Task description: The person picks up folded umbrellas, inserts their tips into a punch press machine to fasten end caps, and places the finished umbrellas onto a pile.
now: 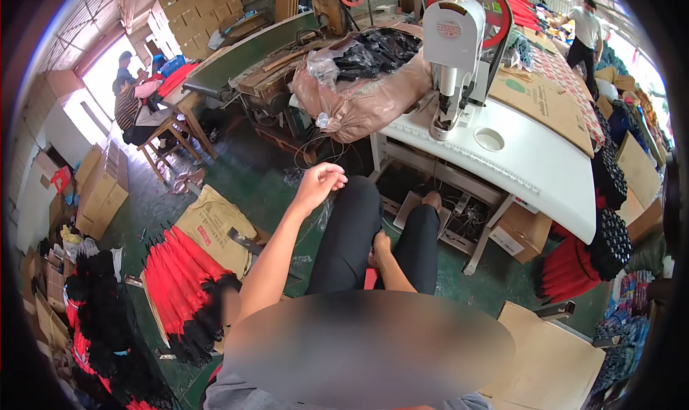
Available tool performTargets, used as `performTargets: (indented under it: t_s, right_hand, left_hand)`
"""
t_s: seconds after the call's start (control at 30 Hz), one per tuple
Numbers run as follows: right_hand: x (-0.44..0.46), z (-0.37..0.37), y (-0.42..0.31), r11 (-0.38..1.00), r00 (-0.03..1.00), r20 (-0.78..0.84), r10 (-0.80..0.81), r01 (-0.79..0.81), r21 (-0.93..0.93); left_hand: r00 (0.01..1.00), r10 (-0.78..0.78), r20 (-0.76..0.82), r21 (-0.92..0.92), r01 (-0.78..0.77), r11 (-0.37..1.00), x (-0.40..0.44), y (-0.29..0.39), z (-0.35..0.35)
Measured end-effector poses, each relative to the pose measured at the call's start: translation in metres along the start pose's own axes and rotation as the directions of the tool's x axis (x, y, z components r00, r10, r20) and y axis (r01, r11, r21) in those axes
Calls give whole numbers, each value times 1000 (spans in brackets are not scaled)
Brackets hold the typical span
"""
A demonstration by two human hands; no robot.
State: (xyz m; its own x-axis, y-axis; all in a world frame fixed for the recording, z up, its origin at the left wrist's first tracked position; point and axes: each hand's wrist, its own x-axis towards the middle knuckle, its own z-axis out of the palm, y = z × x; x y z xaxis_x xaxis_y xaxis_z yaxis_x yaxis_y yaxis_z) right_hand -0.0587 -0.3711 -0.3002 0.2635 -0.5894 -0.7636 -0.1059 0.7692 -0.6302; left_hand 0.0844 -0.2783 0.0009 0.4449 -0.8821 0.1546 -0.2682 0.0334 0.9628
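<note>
My left hand (323, 184) is raised just left of my left knee, its fingers curled together; whatever lies between them is too small to make out. Between my thighs, my right hand (379, 249) rests low against the dark trousers (344, 231), its fingers mostly hidden. A white machine (452, 44) stands on a white worktable (531, 166) in front of me to the right. Beside it sits a brown sack (366, 101) with black plastic-wrapped items. Red and black folded umbrellas (183, 281) lie in a bundle on my left.
More red and black bundles (570, 270) hang at the right, near a cardboard box (520, 231). Flat cardboard (545, 352) lies close on my right. People sit at a wooden table (183, 105) at the far left; another person (585, 40) stands at the back right.
</note>
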Motion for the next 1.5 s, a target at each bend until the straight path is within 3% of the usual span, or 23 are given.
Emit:
performTargets:
  t_s: [0.07, 0.17, 0.23, 0.27, 0.33, 0.43, 0.5, 0.53, 0.6, 0.63, 0.7, 0.73, 0.77, 0.83, 0.9, 1.0, 1.13, 1.3, 1.43, 1.5]
  right_hand:
    - [17, 11, 11, 1000, 988, -151, 13, -10, 24]
    - [-28, 11, 6, 999, 991, -132, -15, 9, -48]
    - [-50, 14, 3, 997, 992, -123, -29, 19, -81]
    - [-57, 16, 4, 968, 962, -151, -226, 203, -150]
    - [-65, 16, 10, 800, 796, -169, -582, 522, -297]
    - [-49, 19, 24, 725, 745, -143, -651, 556, -407]
    - [-41, 26, 32, 686, 723, -117, -681, 573, -449]
    - [-38, 29, 37, 595, 668, -99, -738, 574, -562]
    - [-42, 32, 49, 394, 564, -40, -825, 525, -755]
    - [-40, 32, 49, 407, 571, -46, -819, 523, -749]
    - [-51, 21, 21, 757, 895, -12, -447, 371, -538]
    - [-60, 20, 17, 821, 945, 28, -326, 298, -487]
    - [-70, 19, 13, 870, 977, 66, -200, 209, -447]
    - [-88, 19, 6, 968, 971, 56, -232, 236, -91]
    - [-73, 22, 8, 966, 968, 36, -248, 244, 88]
    - [-36, 33, 24, 934, 838, -413, -358, 320, -161]
    - [-45, 24, 26, 849, 814, -266, -517, 447, -282]
    - [-36, 28, 36, 820, 829, -183, -529, 442, -363]
    - [9, 31, 47, 713, 729, -272, -629, 400, -576]
    - [-24, 22, 17, 955, 956, -184, -228, 183, -235]
  left_hand:
    - [999, -10, -33, -50, 8, 999, 15, -3, 3]
    - [995, -42, -91, -147, 28, 989, 40, -20, 2]
    - [993, -117, 35, -159, 121, 980, 58, -36, -5]
    - [983, -155, 101, -161, 170, 972, 64, -40, -5]
    - [967, -220, 126, -181, 241, 954, 66, -41, 5]
    - [923, -342, 177, -216, 375, 901, 65, -44, 17]
    - [749, -412, 519, -313, 615, 724, 64, -49, 7]
    - [624, -405, 668, -311, 729, 610, 63, -51, 0]
    - [627, -435, 646, -292, 730, 618, 55, -44, -2]
    - [640, -441, 629, -290, 720, 631, 54, -42, 1]
    - [661, -441, 607, -299, 704, 644, 55, -34, 8]
    - [688, -430, 584, -314, 680, 662, 53, -30, 10]
    - [709, -426, 563, -327, 664, 673, 47, -30, 11]
    - [727, -420, 544, -341, 649, 681, 46, -34, 9]
    - [713, -404, 573, -363, 663, 655, 53, -38, 9]
    - [713, -384, 587, -388, 664, 639, 54, -45, 11]
    - [750, -361, 554, -408, 622, 668, 52, -43, 11]
    - [768, -398, 502, -390, 612, 688, 54, -66, 2]
    - [775, -401, 489, -410, 610, 679, 55, -68, -5]
    - [775, -400, 490, -424, 612, 668, 53, -69, -7]
